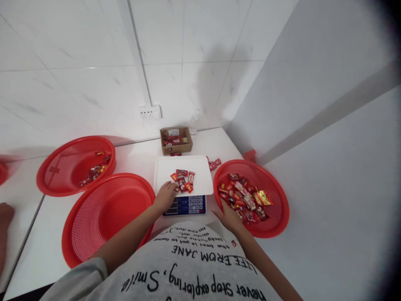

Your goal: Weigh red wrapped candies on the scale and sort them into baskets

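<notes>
My left hand (166,197) lies over the near left edge of a white tray (200,169), its fingers curled at a wrapped candy (176,189). Several more wrapped candies (182,182) in red and brown wrappers sit on the tray beside the fingertips. Beneath the tray is a digital scale (196,205) with a blue keypad, partly covered. My right hand (229,215) grips the near left rim of a red plastic basket (280,209), fingers inside and thumb outside. Many mixed candies (242,196), one in a gold wrapper, fill the basket's bottom.
To my left stands a red basket (83,225) with a bare bottom. Behind it another red basket (50,175) holds some candies. A small cardboard box (177,148) with red packets stands behind the tray. Red packets (214,163) lie right of the tray. Another person's hand (6,215) shows far left.
</notes>
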Tool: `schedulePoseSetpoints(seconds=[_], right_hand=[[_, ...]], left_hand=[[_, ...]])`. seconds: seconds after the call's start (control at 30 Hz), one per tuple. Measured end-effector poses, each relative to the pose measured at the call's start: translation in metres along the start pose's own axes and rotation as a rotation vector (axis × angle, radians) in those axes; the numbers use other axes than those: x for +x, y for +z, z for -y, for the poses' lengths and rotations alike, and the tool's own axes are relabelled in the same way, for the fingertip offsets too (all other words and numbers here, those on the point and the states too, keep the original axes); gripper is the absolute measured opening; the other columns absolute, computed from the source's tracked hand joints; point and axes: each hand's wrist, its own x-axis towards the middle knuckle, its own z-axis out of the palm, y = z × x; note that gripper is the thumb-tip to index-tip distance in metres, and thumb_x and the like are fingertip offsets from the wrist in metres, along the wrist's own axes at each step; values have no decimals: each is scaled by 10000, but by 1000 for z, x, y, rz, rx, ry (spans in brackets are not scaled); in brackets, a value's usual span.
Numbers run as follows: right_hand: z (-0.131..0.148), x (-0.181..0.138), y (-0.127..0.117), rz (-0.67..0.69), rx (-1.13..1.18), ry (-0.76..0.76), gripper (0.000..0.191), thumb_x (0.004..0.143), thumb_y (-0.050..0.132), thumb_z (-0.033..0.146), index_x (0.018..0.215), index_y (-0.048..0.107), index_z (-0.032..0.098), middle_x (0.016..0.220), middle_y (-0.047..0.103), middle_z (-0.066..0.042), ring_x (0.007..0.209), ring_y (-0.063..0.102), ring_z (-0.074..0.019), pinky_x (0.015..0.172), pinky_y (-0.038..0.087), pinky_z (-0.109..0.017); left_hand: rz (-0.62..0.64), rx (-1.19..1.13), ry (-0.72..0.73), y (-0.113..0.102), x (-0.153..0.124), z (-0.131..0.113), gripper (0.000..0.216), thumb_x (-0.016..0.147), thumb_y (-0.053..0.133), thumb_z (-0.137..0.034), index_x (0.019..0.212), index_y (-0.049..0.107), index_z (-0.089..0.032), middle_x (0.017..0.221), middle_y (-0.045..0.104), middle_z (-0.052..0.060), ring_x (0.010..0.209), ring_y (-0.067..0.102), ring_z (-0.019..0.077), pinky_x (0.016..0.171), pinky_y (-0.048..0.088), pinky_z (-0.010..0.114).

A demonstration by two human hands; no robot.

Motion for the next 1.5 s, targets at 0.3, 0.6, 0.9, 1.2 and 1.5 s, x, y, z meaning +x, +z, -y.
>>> schedulePoseSetpoints(seconds=[0.3, 0.6, 0.9, 1.2, 1.5], right_hand=[[4, 5, 2, 25, -132, 63, 555, 921, 334, 300, 1440, 244, 124, 1189, 628, -190, 1054, 620, -283, 835, 434, -366], [3, 6, 2, 36, -124, 58, 557, 917, 343, 289, 1442, 245, 129, 1233, 601, -193, 1084, 606, -287, 861, 433, -381], [3, 6, 2, 34, -103, 59, 551, 910, 360, 279, 1436, 266, 145, 1249, 594, -178, 1070, 615, -269, 872, 432, -370], [4, 6, 3, 15, -80, 47, 560, 895, 366, 264, 1429, 276, 122, 1286, 566, -186, 1133, 577, -270, 899, 426, -371], [3, 5, 4, -4, -77, 34, 563, 893, 367, 260, 1424, 280, 95, 1298, 548, -205, 1154, 561, -278, 909, 414, -376]], left_hand=[[-35, -53, -78, -5, 2, 2, 112, 821, 538, -167, 907, 609, -166, 980, 634, 85, 994, 543, 234, 895, 433, 375], [-282, -153, -404, -56, -35, 38, 115, 817, 484, -245, 914, 520, -194, 875, 631, 41, 831, 607, 204, 775, 489, 346], [-395, 76, -400, -55, -46, 50, 293, 805, 437, -134, 1060, 572, -181, 1145, 594, 106, 1127, 498, 266, 975, 407, 430], [-27, 55, 98, -15, 34, 1, 463, 726, 453, -7, 1124, 602, -190, 1150, 624, 75, 1131, 493, 221, 1032, 353, 402], [16, 133, -63, -19, 34, 14, 352, 783, 403, 1, 978, 639, -172, 1028, 619, 114, 1014, 539, 235, 901, 427, 374]])
